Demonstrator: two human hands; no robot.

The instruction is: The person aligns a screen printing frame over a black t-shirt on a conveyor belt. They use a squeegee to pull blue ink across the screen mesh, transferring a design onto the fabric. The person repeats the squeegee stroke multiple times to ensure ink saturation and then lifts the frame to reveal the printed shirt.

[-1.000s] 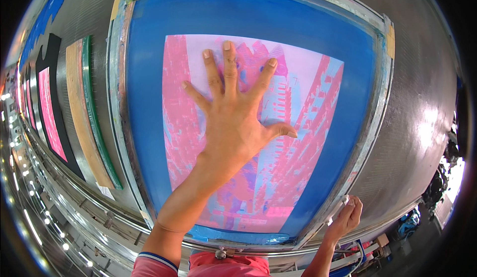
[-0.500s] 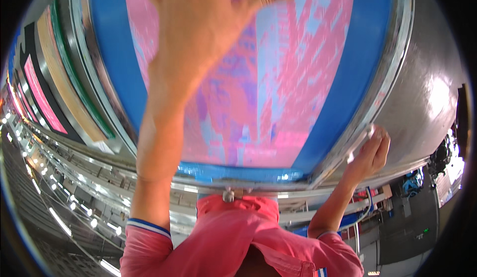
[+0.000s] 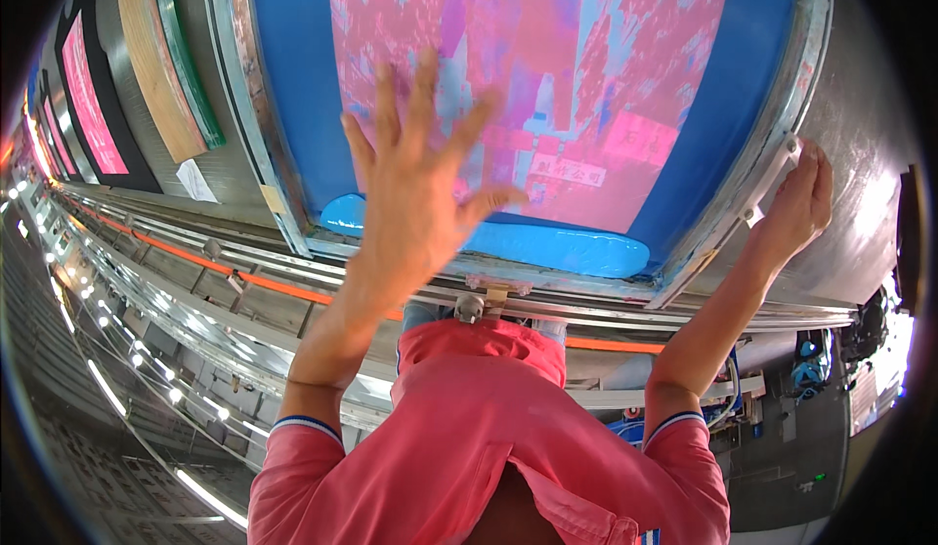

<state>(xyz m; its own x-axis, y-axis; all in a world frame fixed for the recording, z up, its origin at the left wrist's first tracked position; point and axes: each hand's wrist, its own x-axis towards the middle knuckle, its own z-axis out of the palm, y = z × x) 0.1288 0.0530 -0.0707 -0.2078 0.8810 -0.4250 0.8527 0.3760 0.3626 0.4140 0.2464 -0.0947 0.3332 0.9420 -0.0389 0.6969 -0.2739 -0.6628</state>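
My left hand [image 3: 415, 198] is spread over the lower-left of a screen, fingertips blurred above a pink and light-blue patterned area [image 3: 528, 27]; whether it touches is unclear. A glossy strip of blue ink [image 3: 552, 244] lies along the screen's near edge, partly hidden by that hand. The screen's blue mesh [image 3: 283, 76] sits in a worn metal frame [image 3: 234, 66]. My right hand [image 3: 796, 203] has its fingers closed on a white handle [image 3: 772, 179] on the frame's right side.
A wooden squeegee [image 3: 156, 86] with a green edge and black boards [image 3: 132, 154] with pink panels lie to the left on the metal table [image 3: 850, 125]. A metal rail with an orange strip [image 3: 616, 345] runs along the near edge. A metal knob [image 3: 469, 306] sits below the frame's centre.
My left hand has moved from the upper middle of the patterned area toward the screen's near edge. The view has shifted, showing more of my body. My right hand stays on the handle.
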